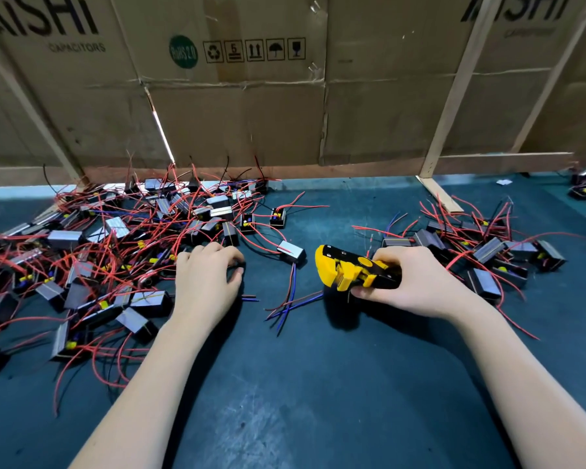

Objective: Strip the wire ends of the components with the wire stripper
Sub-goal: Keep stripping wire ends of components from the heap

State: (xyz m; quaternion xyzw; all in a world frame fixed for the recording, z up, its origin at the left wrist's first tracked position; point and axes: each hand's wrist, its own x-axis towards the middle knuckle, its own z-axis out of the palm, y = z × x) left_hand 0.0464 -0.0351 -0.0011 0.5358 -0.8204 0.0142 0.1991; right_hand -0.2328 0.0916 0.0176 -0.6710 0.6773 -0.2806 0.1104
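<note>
Components (92,252) lay heaped at the mat's (318,384) left while the left hand (206,277) curled its fingers onto one, and the right hand (410,282) gripped the wire stripper (351,267) beside it.

Both bare forearms reach forward, palms down. The left hand (207,278) has its fingers curled downward, the fingertips bent under at the front. The right hand (409,282) is closed in a grip, thumb tucked beneath, knuckles up.

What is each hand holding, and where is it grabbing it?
The right hand grips the yellow wire stripper by its handles. The left hand curls over something dark in the pile; what exactly cannot be told.
</note>
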